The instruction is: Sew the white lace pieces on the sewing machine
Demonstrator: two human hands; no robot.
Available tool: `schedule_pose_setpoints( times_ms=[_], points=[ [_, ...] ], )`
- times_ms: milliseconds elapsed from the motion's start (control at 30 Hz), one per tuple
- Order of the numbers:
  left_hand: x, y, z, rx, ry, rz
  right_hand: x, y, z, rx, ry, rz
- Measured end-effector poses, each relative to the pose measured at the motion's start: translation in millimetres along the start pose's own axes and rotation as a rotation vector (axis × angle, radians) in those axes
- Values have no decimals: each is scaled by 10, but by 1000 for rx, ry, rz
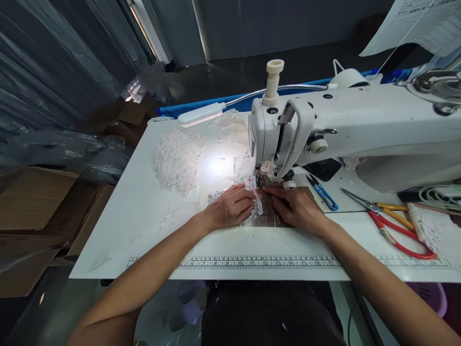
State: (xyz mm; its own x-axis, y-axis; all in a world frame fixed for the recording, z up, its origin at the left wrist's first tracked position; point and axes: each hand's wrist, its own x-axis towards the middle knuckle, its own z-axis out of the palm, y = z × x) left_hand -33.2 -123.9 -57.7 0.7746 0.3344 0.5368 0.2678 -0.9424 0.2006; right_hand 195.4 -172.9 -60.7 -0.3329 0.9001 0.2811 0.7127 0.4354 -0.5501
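Observation:
Under the needle area of a white sewing machine [309, 129] lies a piece of white lace [258, 204] with small red marks near it. My left hand [232, 206] is closed on this lace, fingers bent and close together, just left of the presser foot [258, 181]. On the other side, my right hand [297, 209] rests on a brown plate [268, 216], its index finger stretched to the lace edge by the foot and the other fingers apart. Whether those fingertips touch the lace is too small to tell. More white lace [179, 161] is heaped left of the machine.
Blue thread snips [324, 193], red-handled scissors [403, 235] and yellow-handled scissors [392, 211] lie to the right. A lamp [201, 114] on a bendable neck lights the lace. A printed ruler [248, 262] runs along the table's front edge. Cardboard boxes [36, 202] stand at left.

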Motion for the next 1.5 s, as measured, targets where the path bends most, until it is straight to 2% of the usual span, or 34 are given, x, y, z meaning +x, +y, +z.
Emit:
schedule_pose_setpoints(
  times_ms=[167, 333, 467, 667, 867, 1033, 1500],
  points=[
    [-5, 3, 1, -8, 7, 4, -8, -19, -13, 42, 54, 1],
    [-10, 3, 5, -6, -2, 2, -34, -59, -24, 50, -32, -158],
    [-10, 4, 7, -7, -21, -9, -48, -83, -21, -48, -64, -217],
    [-1, 15, -30, 25, -33, -2, -46, -83, -15, -140, -104, -239],
    [32, 10, -103, 134, -47, -57, -58, -62, -7, -59, -59, -213],
    [21, 1, -93, 187, -104, -29, -50, -69, -11, -54, -71, -217],
    [11, 26, -89, 236, -157, -34, -51, -79, -25, -152, -79, -261]
  ],
)
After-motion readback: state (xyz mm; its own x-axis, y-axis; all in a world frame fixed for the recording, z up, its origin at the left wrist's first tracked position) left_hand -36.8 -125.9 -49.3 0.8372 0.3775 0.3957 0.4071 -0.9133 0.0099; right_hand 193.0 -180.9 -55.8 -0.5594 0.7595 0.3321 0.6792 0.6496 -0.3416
